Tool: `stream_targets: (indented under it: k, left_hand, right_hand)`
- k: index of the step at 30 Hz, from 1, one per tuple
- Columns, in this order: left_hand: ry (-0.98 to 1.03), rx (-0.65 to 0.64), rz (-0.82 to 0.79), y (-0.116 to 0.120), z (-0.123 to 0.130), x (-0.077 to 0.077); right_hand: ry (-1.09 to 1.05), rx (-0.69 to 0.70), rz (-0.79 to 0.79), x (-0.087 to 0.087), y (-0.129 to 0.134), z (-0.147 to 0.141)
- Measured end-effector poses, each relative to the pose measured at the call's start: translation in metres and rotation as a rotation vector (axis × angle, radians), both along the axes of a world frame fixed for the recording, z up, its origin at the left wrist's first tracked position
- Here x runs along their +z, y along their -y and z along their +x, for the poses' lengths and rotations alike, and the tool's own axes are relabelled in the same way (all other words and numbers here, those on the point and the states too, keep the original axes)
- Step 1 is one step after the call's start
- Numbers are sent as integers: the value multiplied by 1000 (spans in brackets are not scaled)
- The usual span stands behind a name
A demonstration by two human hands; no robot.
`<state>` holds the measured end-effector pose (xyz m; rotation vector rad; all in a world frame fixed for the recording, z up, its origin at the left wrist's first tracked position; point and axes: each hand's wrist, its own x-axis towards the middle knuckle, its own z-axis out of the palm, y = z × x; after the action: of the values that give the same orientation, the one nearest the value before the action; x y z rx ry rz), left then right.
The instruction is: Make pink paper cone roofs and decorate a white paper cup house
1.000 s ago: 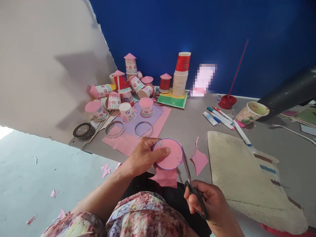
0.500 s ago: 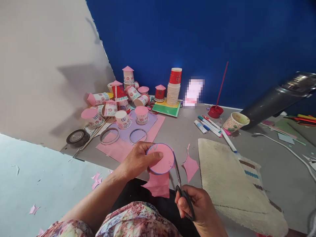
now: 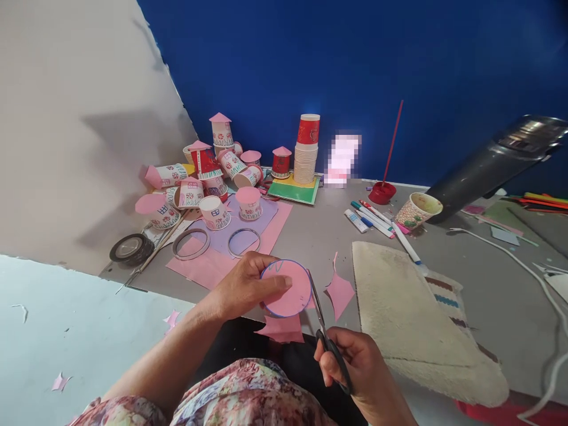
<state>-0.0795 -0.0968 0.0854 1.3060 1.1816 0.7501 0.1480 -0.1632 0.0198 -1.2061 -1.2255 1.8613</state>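
A pink paper disc (image 3: 290, 296) with a blue outline is pinched by my left hand (image 3: 252, 287), the thumb lying flat on top and the fingers underneath. Black-handled scissors (image 3: 323, 322) are in my right hand (image 3: 350, 361), fingers through the loops. Their blades point up along the disc's right edge and look nearly together. Just below the disc shows a pink paper offcut (image 3: 281, 329); whether it is still joined to the disc is hidden. To the right of the blades, another pink scrap (image 3: 340, 294) lies on the table.
Decorated paper cups (image 3: 215, 213) with pink tops crowd the left back, beside a cup stack (image 3: 306, 154). Tape rolls (image 3: 190, 244) rest on pink paper. At right are markers (image 3: 375, 219), a patterned cup (image 3: 417, 212), a beige cloth (image 3: 412, 325) and a dark cylinder (image 3: 492, 171).
The view has turned slightly right. The offcut below the disc now looks shorter and flatter. The scissors have stayed at the disc's right edge, and both hands keep their holds.
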Motion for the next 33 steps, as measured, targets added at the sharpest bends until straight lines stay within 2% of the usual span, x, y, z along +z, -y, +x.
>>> stream_targets:
  k: [10, 26, 33]
  left_hand:
    - [-59, -72, 7, -4, 0, 9]
    - [-197, -214, 52, -9, 2, 23]
    - [-195, -251, 78, -9, 1, 24]
  right_hand:
    - [12, 33, -6, -7, 2, 6]
    - [31, 9, 6, 5, 3, 6]
    - [11, -1, -8, 2, 5, 6]
